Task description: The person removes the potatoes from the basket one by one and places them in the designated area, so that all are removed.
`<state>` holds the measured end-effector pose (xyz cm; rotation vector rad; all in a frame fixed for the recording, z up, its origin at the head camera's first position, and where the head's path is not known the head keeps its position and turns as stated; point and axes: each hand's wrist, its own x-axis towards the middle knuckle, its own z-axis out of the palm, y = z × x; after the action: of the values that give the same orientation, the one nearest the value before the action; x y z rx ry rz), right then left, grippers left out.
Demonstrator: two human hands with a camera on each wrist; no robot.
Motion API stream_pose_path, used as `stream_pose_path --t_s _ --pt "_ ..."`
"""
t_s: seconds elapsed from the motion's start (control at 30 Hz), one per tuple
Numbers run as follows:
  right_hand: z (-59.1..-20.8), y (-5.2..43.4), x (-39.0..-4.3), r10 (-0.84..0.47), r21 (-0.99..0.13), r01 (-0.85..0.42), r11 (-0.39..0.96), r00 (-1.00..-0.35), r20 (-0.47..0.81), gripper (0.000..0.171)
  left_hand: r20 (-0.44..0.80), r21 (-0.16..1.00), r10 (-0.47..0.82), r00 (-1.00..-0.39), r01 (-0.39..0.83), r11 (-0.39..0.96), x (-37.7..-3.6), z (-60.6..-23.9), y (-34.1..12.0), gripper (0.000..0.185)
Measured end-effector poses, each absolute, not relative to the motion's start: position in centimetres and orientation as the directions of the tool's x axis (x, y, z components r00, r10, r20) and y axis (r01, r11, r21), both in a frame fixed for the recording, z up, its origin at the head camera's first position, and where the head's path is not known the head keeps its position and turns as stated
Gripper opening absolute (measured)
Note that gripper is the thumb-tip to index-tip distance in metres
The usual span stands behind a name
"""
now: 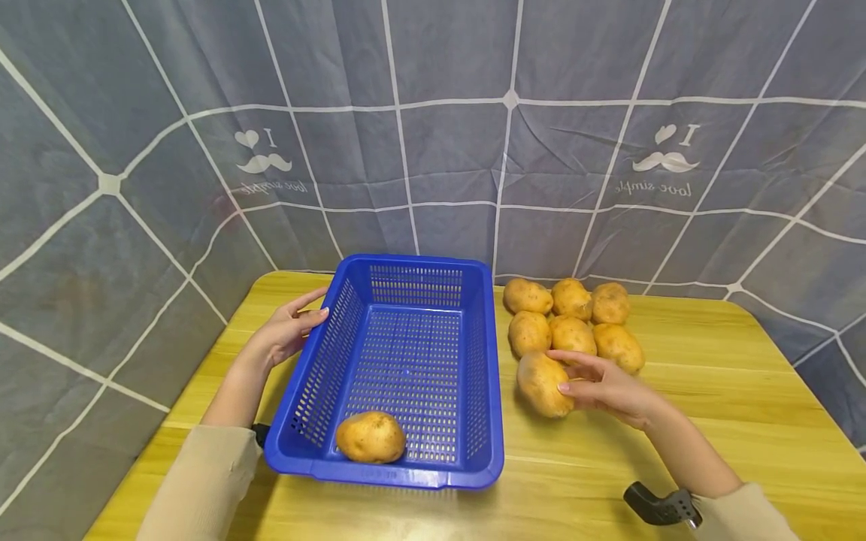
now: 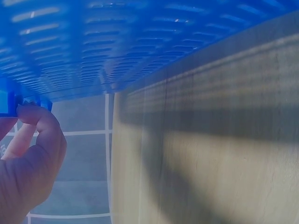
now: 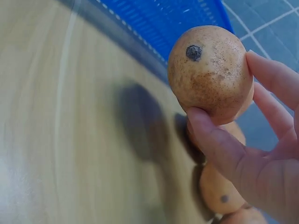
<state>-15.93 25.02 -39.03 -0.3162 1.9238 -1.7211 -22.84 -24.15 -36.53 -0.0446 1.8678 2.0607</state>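
The right hand grasps a brown oval potato just right of the blue perforated plastic basket, whose left rim the left hand pinches.

Both arms wear long sleeves of a soft beige knit, the left sleeve ending well short of the wrist and the right sleeve likewise. A black strap-mounted device with a metal fitting sits at the right wrist. Both hands, left hand and right hand, are bare, without rings, the fingernails trimmed and pale pink.
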Motion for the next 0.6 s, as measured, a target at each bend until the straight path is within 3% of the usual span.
stream_pose_path --t_s 0.6 --pt "-41.5 25.6 -16.3 -0.529 -0.968 0.203 0.145 -0.811 -0.249 0.047 -0.256 0.960 0.238 -0.937 -0.275 -0.047 -22.9 -36.7 -24.3 0.067"
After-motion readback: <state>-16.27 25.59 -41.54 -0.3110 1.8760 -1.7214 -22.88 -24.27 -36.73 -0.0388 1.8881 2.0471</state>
